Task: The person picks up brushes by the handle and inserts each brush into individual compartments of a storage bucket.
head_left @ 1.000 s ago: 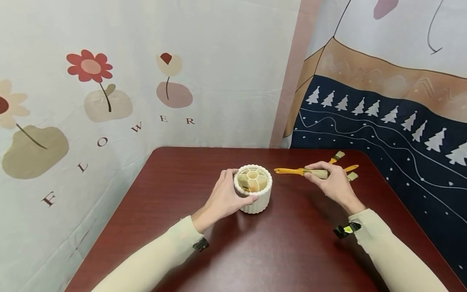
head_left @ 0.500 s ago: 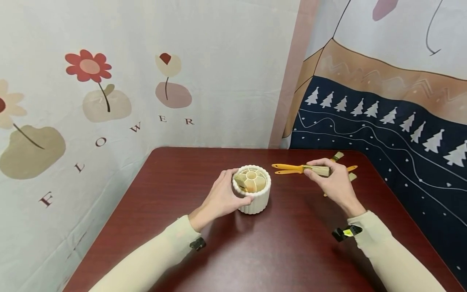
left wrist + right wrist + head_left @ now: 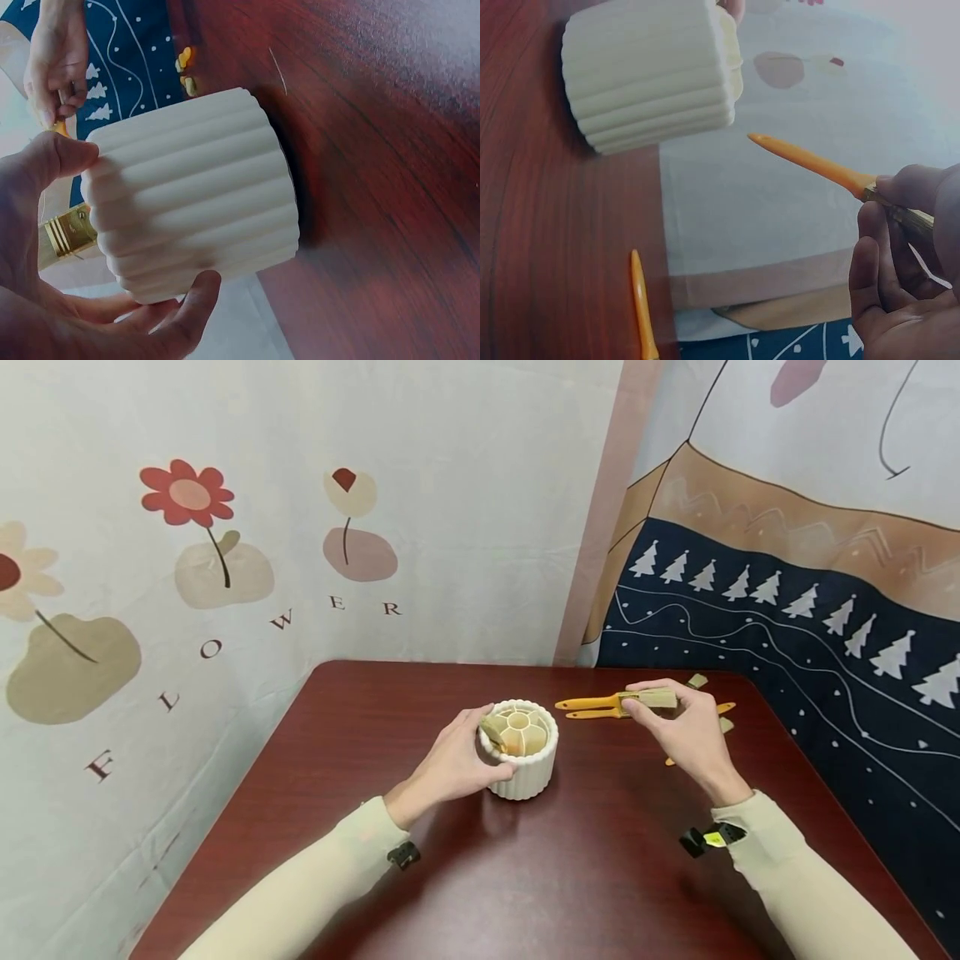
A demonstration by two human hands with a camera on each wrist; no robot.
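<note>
My left hand (image 3: 457,768) grips the side of a white ribbed pot (image 3: 531,777), thumb in front and fingers round the far left. Inside the pot a ring of compartments surrounds a round middle one. A paintbrush (image 3: 71,231) stands in it bristles up, leaning on the left rim near my palm. My right hand (image 3: 693,735) pinches another paintbrush (image 3: 810,161) around its metal band, lifted off the table, the orange handle towards the pot and the bristles towards my palm. Below it a further paintbrush (image 3: 642,307) lies on the table, its bristle end hidden by my hand in the head view.
More brushes lie behind and under my right hand: pale bristles (image 3: 697,680) at the back, an orange handle (image 3: 725,707) to the right. The dark red table (image 3: 360,710) meets a flower-printed cloth (image 3: 465,527) behind and a navy tree-printed cloth (image 3: 787,635) at right.
My right hand has raised its brush a little, and its handle now shows apart from the one on the table. The brush in the pot leans slightly further left. My left hand stays on the pot.
</note>
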